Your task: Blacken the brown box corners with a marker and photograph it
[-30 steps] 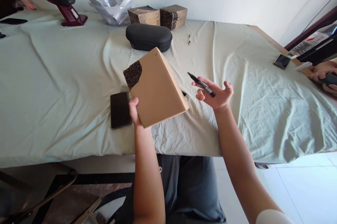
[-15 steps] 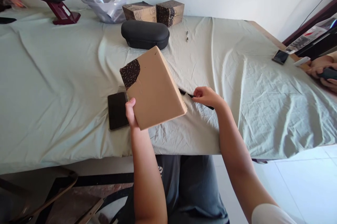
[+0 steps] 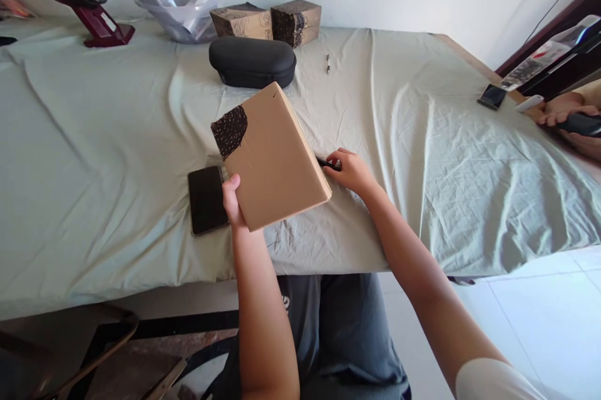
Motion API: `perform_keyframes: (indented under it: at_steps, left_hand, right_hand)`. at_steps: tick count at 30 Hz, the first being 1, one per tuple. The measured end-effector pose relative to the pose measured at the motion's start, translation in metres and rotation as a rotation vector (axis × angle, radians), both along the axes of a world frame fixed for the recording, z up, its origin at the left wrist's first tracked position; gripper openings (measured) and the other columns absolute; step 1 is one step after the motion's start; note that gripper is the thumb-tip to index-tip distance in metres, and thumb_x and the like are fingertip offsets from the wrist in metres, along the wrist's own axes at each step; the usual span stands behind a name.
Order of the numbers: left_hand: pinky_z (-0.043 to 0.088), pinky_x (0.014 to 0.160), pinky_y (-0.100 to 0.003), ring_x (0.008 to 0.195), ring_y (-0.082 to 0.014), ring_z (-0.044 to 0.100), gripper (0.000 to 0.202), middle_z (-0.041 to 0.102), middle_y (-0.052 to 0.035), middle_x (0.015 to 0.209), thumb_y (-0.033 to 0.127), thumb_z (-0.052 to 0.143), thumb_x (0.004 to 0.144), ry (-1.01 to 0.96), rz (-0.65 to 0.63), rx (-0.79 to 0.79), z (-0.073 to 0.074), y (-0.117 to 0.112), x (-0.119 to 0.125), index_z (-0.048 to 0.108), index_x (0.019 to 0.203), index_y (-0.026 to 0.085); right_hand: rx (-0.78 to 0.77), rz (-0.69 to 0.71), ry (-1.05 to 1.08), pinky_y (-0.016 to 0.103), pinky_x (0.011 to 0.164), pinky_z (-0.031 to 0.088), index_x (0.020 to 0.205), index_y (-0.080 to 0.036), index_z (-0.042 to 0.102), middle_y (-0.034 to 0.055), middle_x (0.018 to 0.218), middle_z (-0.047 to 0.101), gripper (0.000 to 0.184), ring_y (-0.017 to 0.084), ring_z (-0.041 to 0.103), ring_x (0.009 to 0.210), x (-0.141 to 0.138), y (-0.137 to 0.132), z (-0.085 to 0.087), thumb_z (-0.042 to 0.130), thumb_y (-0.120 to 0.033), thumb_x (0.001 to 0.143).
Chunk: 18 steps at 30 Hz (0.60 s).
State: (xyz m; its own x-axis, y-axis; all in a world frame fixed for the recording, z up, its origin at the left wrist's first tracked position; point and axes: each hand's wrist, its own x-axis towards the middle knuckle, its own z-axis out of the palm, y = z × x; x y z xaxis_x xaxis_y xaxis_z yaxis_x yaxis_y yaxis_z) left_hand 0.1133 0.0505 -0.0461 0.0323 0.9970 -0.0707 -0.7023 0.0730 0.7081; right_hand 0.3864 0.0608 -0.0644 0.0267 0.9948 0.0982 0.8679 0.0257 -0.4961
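Observation:
My left hand (image 3: 231, 198) grips a brown cardboard box (image 3: 277, 159) by its lower left side, thumb on the front face; its other fingers are hidden behind. The box is held tilted above the cloth, with a dark scribbled patch at its upper left corner. Just right of the box, my right hand (image 3: 350, 169) is closed on a slim black marker (image 3: 330, 165), whose far end disappears behind the box edge. A black tablet or phone (image 3: 206, 200) lies flat beside my left hand.
A black zip case (image 3: 252, 62) lies behind the box. Two patterned cardboard boxes (image 3: 297, 23), a clear plastic basket (image 3: 183, 19) and a fan (image 3: 101, 24) stand along the wall. A small pen-like item (image 3: 328, 64) rests on the cloth. At right, another person's hands (image 3: 570, 121) hold a dark object.
My right hand has moved left, bringing the black marker against the box's right edge, where a dark piece showed before. The left hand still holds the box in the same tilt.

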Motion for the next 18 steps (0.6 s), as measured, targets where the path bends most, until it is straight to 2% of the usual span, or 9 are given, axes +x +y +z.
perform_keyframes:
  at_steps: [3, 7, 10, 14, 16, 18]
  left_hand:
    - [0.057, 0.11, -0.051, 0.137, -0.0339, 0.062, 0.044, 0.078, -0.005, 0.122, 0.052, 0.061, 0.093, 0.003, -0.06, 0.014, 0.002, -0.002, -0.001, 0.071, 0.127, 0.026]
    - [0.057, 0.111, -0.049, 0.148, -0.0357, 0.054, 0.04, 0.078, -0.0039, 0.126, 0.057, 0.061, 0.094, 0.051, -0.056, 0.012, 0.002, -0.004, -0.003, 0.072, 0.117, 0.026]
    - [0.057, 0.111, -0.051, 0.15, -0.0366, 0.053, 0.039, 0.079, -0.0036, 0.123, 0.057, 0.064, 0.092, 0.055, -0.04, 0.011, -0.002, -0.002, -0.003, 0.072, 0.115, 0.027]
    - [0.059, 0.11, -0.054, 0.139, -0.037, 0.063, 0.048, 0.078, -0.0082, 0.127, 0.059, 0.062, 0.093, 0.103, -0.031, 0.048, -0.011, 0.002, -0.002, 0.072, 0.125, 0.025]
    - [0.058, 0.112, -0.054, 0.136, -0.0378, 0.065, 0.059, 0.073, -0.0106, 0.139, 0.061, 0.062, 0.09, 0.155, 0.037, 0.113, -0.016, 0.003, -0.003, 0.067, 0.137, 0.025]
    - [0.055, 0.117, -0.051, 0.143, -0.0382, 0.061, 0.078, 0.065, -0.0104, 0.153, 0.059, 0.074, 0.082, 0.215, 0.169, 0.217, -0.02, 0.006, -0.004, 0.057, 0.151, 0.028]
  right_hand:
    - [0.015, -0.032, -0.027, 0.035, 0.071, 0.044, 0.115, -0.023, 0.077, 0.0121, 0.116, 0.073, 0.027, 0.026, 0.066, 0.092, -0.011, 0.003, -0.004, 0.067, -0.042, 0.098]
    - [-0.007, -0.031, -0.07, 0.037, 0.074, 0.046, 0.113, -0.019, 0.074, 0.015, 0.119, 0.071, 0.025, 0.028, 0.067, 0.096, -0.02, 0.008, -0.007, 0.059, -0.035, 0.103]
    - [-0.002, 0.037, -0.105, 0.04, 0.084, 0.051, 0.116, -0.016, 0.07, 0.0181, 0.122, 0.069, 0.025, 0.03, 0.067, 0.1, -0.02, 0.008, -0.009, 0.054, -0.031, 0.104]
    - [0.014, 0.101, -0.078, 0.046, 0.1, 0.053, 0.119, -0.013, 0.07, 0.0215, 0.124, 0.067, 0.03, 0.034, 0.066, 0.112, -0.014, 0.007, -0.011, 0.051, -0.029, 0.103]
    - [0.07, 0.104, 0.0, 0.05, 0.109, 0.051, 0.124, -0.01, 0.07, 0.0239, 0.126, 0.067, 0.038, 0.036, 0.063, 0.12, -0.01, 0.005, -0.011, 0.05, -0.033, 0.102]
    - [0.175, 0.123, 0.154, 0.054, 0.118, 0.045, 0.14, -0.01, 0.065, 0.024, 0.135, 0.066, 0.053, 0.037, 0.06, 0.131, -0.008, 0.001, -0.009, 0.047, -0.045, 0.104]
